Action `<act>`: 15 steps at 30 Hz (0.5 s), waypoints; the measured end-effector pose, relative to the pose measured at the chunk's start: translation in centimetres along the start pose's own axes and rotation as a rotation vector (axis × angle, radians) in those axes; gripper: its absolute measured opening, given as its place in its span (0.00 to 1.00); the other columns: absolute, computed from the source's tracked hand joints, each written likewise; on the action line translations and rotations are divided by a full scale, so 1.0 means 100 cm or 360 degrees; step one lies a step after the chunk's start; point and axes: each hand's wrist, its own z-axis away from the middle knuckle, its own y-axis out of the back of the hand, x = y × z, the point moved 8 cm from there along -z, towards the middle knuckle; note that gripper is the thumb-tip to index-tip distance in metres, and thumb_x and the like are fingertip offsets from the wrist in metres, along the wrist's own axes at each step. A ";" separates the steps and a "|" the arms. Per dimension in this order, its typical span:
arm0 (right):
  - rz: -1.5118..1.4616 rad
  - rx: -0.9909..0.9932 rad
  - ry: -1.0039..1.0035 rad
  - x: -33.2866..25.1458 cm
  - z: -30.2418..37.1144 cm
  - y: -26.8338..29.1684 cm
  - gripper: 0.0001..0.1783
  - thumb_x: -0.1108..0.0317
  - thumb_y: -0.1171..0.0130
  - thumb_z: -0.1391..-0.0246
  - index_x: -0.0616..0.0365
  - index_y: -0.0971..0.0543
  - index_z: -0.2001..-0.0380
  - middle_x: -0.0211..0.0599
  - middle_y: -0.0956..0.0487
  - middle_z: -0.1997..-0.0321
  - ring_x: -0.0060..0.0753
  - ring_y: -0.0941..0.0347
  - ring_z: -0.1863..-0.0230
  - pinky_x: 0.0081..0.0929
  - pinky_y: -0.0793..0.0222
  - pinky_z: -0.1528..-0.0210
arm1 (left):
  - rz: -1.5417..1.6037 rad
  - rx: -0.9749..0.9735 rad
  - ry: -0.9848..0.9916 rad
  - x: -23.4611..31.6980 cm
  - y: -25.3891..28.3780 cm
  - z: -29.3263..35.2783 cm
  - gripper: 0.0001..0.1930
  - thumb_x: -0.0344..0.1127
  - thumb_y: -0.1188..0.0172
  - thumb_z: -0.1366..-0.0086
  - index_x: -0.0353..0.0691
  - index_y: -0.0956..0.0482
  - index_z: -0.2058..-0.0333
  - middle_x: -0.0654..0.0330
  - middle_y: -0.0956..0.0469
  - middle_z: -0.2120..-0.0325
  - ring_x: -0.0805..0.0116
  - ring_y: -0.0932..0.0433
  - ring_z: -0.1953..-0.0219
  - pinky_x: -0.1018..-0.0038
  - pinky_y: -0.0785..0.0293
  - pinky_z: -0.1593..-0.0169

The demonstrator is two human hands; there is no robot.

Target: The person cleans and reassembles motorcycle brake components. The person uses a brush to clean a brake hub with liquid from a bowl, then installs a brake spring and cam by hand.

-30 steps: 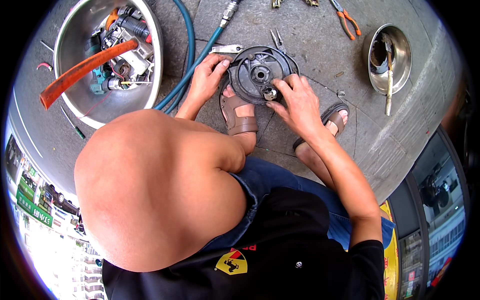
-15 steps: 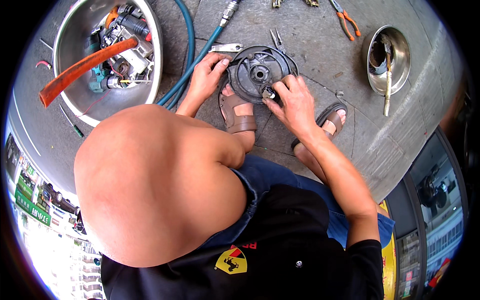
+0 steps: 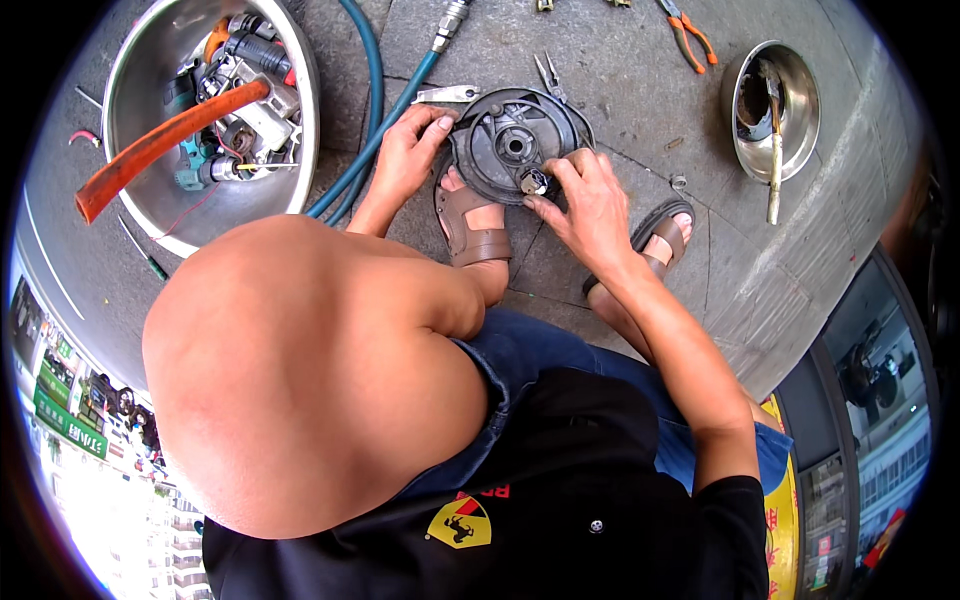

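Observation:
A round black machine housing [image 3: 490, 160], with a hollow hub at its centre, rests tilted by my left sandalled foot. My left hand [image 3: 408, 155] grips its left rim, thumb on top. At the near right part of the housing, my right hand [image 3: 590, 195] has thumb and forefinger closed around a small round part, shiny and dark [image 3: 533, 181]. Whether that part is fixed to the housing, I cannot tell. Just beyond the rim lie a flat silver metal piece [image 3: 447, 94] and long-nosed pliers [image 3: 549, 77].
A large metal basin [image 3: 312, 130] of power tools and parts stands left, an orange tube [image 3: 180, 145] across it. Beside it runs a blue hose [image 3: 400, 105]. To the right are orange-handled pliers [image 3: 690, 40] and a metal bowl [image 3: 805, 130] with a brush [image 3: 776, 170].
The view has shifted slightly, so the far things sit a little higher. Both hands keep their hold, and the small shiny part has tilted a little.

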 end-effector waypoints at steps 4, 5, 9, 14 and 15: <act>-0.0025 0.0018 0.0006 -0.002 0.000 -0.004 0.21 0.62 0.28 0.60 0.55 0.25 0.63 0.39 0.30 0.61 0.47 0.32 0.57 0.42 0.31 0.56 | 0.0003 -0.0004 0.0008 -0.001 0.000 0.001 0.12 0.34 0.44 0.35 0.31 0.19 0.59 0.51 0.20 0.61 0.59 0.22 0.56 0.69 0.29 0.50; 0.0018 0.0027 -0.0025 -0.002 0.000 -0.003 0.21 0.61 0.28 0.60 0.55 0.25 0.63 0.39 0.30 0.62 0.46 0.31 0.57 0.42 0.31 0.57 | -0.0005 0.0001 -0.0011 0.000 0.000 0.001 0.12 0.34 0.44 0.35 0.32 0.19 0.59 0.51 0.21 0.61 0.59 0.22 0.56 0.69 0.29 0.50; 0.0040 0.0039 -0.0106 0.002 0.001 -0.004 0.22 0.60 0.28 0.60 0.55 0.25 0.63 0.39 0.29 0.61 0.47 0.31 0.56 0.43 0.31 0.58 | -0.0006 -0.0007 -0.0044 0.001 0.000 -0.001 0.11 0.33 0.43 0.35 0.32 0.19 0.59 0.52 0.21 0.61 0.60 0.22 0.57 0.70 0.29 0.50; -0.0140 0.0058 0.0008 0.007 0.002 0.008 0.25 0.62 0.28 0.60 0.54 0.25 0.57 0.39 0.30 0.60 0.46 0.32 0.54 0.42 0.32 0.54 | -0.0042 -0.0053 0.0022 -0.001 0.001 0.000 0.12 0.34 0.44 0.33 0.32 0.19 0.59 0.53 0.21 0.63 0.65 0.24 0.59 0.73 0.29 0.53; -0.0185 0.0015 0.0103 0.005 0.003 0.011 0.26 0.63 0.28 0.60 0.53 0.25 0.55 0.39 0.30 0.60 0.46 0.32 0.54 0.42 0.32 0.54 | -0.0013 -0.0070 0.0078 0.005 0.001 0.002 0.12 0.35 0.45 0.33 0.32 0.20 0.59 0.54 0.22 0.63 0.66 0.24 0.60 0.73 0.30 0.55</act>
